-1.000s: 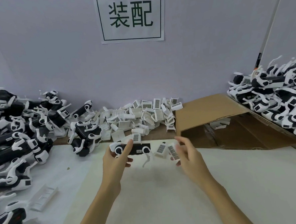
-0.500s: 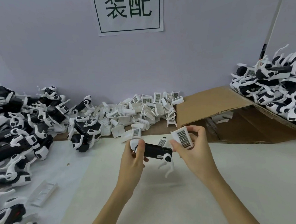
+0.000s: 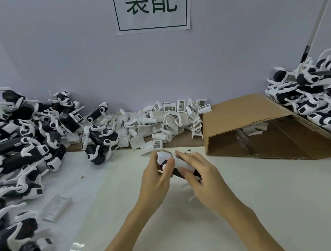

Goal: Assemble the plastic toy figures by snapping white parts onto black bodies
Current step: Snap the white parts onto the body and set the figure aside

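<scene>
Now, going left to right: at nine o'clock sits the heap of unfinished figures, and at twelve, against the wall, the pile of white parts. At the centre of the counter my left hand grips the black body by its near end, thumb curled over a white round piece. My right hand covers the white part, fingers curled over it and pressing it down on the body; both are held just above the counter, touching each other. At two o'clock lies the tipped cardboard box, and at three the stack of finished figures.

I judge the snap is under way, though my fingers hide the joint, so I cannot tell whether it has seated. The risk: pressing with the part skewed could bend a clip or leave it half-caught. The thin white legs under my right palm could also flex or crack if I squeeze there.
</scene>
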Demonstrator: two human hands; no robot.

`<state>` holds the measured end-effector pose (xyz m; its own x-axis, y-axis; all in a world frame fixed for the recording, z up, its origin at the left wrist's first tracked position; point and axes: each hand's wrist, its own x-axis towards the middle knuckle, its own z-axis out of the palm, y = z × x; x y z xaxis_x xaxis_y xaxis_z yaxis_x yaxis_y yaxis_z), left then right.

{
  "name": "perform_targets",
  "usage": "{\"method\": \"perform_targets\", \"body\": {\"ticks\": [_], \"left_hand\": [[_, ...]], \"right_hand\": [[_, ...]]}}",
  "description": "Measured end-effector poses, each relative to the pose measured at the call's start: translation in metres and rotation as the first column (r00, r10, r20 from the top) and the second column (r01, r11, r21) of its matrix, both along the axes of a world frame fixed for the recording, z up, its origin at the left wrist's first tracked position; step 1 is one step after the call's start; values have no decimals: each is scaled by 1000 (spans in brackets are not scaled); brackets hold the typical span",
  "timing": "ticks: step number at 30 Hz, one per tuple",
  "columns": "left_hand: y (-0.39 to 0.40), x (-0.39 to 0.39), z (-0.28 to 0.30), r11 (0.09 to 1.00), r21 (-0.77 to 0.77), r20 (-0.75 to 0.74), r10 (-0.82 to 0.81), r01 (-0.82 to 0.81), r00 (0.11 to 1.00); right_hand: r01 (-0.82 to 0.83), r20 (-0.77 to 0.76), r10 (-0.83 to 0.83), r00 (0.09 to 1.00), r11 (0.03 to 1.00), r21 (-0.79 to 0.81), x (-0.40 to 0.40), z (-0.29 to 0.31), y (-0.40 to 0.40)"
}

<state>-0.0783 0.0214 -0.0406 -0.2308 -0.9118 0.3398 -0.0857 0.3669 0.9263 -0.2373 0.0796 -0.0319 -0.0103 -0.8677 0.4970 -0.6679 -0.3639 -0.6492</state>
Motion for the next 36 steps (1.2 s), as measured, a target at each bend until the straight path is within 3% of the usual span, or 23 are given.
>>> {"method": "perform_targets", "body": {"ticks": [3,8,12,25,31,36], "left_hand": [[-1,0,0,1000,9,-9,8,-8,1000],[4,-4,4,996,84,-11,3,-2,1000],[5,-4,6,994,111,-11,-11,12,1000],[6,-5,7,993,119,7,-1,0,1000],[4,-2,9,986,166,18,17,-20,1000],[6,-2,10,987,157,17,15,-18,1000]], "right_hand": [[-1,-45,2,999,1000,9,3,-4,0],[143,-305,-164,938,986,-88,11,-8,-1],[176,-300,-237,924,960,-216,13,-8,-1],[260,-263,-336,904,923,-283,17,-11,-1],[260,-248,-293,923,952,-159,16,-13,-2],[276,-267,-338,902,930,-244,19,-12,-2]]}}
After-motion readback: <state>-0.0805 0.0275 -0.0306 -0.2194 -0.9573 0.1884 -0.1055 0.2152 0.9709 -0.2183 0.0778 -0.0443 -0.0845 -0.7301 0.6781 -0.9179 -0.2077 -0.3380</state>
